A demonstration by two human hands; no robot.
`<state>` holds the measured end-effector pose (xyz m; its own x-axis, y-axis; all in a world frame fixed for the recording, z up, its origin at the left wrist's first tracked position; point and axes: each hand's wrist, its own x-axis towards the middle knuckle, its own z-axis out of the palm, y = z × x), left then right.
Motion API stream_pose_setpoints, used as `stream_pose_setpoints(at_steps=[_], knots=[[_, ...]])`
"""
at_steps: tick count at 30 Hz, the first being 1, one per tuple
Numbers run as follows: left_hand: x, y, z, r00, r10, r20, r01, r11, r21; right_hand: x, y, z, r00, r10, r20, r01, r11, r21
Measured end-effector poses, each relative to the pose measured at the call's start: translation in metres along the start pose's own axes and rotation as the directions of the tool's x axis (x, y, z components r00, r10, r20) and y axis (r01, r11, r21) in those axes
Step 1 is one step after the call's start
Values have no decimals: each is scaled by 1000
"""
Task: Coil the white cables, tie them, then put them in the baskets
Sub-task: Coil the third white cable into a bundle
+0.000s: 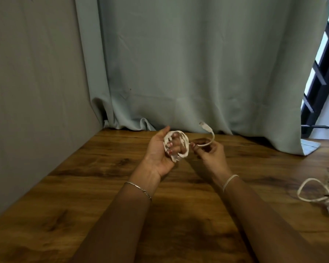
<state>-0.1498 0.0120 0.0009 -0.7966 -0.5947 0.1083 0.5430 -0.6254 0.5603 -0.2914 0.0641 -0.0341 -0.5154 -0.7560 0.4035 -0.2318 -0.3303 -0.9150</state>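
A white cable coil [184, 144] is wound around the curled fingers of my left hand [160, 150], held above the wooden table [84, 196]. My right hand [211, 154] pinches the cable's free end [209, 135] just right of the coil. That end curves upward and finishes in a connector. No basket is in view.
Loose white cables [323, 190] lie tangled at the table's right edge. A grey-green curtain [188, 63] hangs behind the table, a grey wall [30, 73] stands on the left, and a dark window frame [319, 78] shows at the far right.
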Motion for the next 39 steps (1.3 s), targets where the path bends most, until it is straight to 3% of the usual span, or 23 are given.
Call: stream_pose_setpoints(at_steps=[3, 6, 8, 11, 13, 15, 17, 25, 31, 36, 39], knots=[[3, 7, -4, 983, 152, -106, -170, 967, -188, -5, 3, 3, 990, 6, 143, 19, 984, -177], [5, 11, -10, 926, 293, -237, -322, 942, -96, -15, -4, 12, 940, 14, 340, 76, 965, -250], [5, 14, -13, 889, 343, -305, -356, 934, 12, -18, -7, 16, 925, -2, 380, 112, 958, -266], [3, 18, -15, 879, 363, -310, -292, 922, 254, -22, -17, 15, 902, -42, 429, 161, 956, -244], [6, 15, -19, 848, 434, -305, -200, 793, 575, -26, -25, 16, 876, -50, 480, 178, 958, -226], [11, 10, -24, 833, 483, -269, -117, 629, 769, -28, -34, 15, 866, -55, 497, 197, 951, -239], [13, 6, -27, 865, 439, -244, -56, 567, 822, -25, -39, 12, 879, -75, 471, 221, 939, -264], [12, 0, -28, 977, 137, -163, 66, 534, 843, -19, -45, 3, 934, -91, 346, 191, 945, -267], [8, 2, -33, 987, 18, -157, 124, 531, 839, -20, -49, 2, 920, -34, 392, 148, 953, -265], [2, -5, -18, 993, -21, -113, 106, 543, 833, -17, -46, -1, 969, -59, 239, 121, 959, -255], [-1, -5, -13, 992, -72, -107, 129, 552, 824, -18, -45, 1, 964, -56, 259, 127, 956, -264]])
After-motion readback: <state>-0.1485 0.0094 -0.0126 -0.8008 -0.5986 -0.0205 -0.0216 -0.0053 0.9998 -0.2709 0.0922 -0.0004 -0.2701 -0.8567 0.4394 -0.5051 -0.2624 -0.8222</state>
